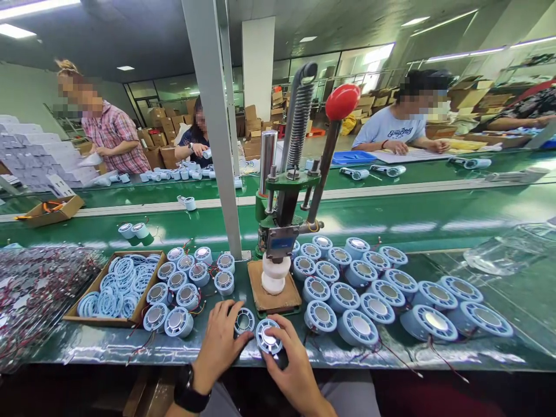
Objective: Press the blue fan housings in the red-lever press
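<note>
My left hand (221, 336), with a black watch at the wrist, has its fingers curled round a blue round housing (244, 320) with a grey centre. Close beside it, my right hand (289, 353) grips a second blue housing (268, 336), with a slotted rim and a shiny disc, between thumb and fingers. Both housings are near the bench's front edge, just in front of the hand press (282, 231). The press has a red knob (343, 102) and a white plastic block (275, 274) over a brown base plate (260, 295).
Several blue housings (317, 289) with wires stand right of the press, and more (178, 281) stand left. A cardboard box (143, 313) holds blue rings (124, 278). Wired parts (43, 295) pile up far left. A metal post (217, 116) rises behind. Three people sit or stand across the green belt (195, 223).
</note>
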A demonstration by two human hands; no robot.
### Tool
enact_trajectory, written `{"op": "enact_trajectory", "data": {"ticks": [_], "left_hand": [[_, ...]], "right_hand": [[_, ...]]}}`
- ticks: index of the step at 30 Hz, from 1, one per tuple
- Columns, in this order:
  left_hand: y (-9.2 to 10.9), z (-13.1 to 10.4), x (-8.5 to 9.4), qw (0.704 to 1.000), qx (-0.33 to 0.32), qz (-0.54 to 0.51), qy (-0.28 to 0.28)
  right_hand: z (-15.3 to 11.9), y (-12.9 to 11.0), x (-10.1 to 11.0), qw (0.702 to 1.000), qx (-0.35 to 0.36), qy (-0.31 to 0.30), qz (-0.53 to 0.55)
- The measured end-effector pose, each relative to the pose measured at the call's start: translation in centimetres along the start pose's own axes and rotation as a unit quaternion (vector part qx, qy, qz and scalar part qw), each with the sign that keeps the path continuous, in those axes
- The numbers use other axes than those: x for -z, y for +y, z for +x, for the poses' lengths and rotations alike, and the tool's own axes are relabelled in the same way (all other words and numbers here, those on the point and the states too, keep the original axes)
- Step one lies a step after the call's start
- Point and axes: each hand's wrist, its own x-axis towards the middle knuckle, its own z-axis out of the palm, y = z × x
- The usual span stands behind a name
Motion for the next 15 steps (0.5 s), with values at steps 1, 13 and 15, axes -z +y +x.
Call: {"op": "enact_trajectory", "data": {"ticks": [1,13,15], "left_hand": [[0.0,0.2,0.1,1.000,0.005,0.000,-0.002],[0.0,-0.6,-1.7,0.997,0.049,0.000,0.053],[0.1,-0.2,-1.7,0.998,0.041,-0.005,0.054]], "right_hand": [[0.0,0.0,0.2,1.000,0.001,-0.006,0.005],[0.0,0.0,0.4,1.000,0.013,-0.009,0.023],[0.0,0.0,0.4,1.000,0.022,0.002,0.022]]}}
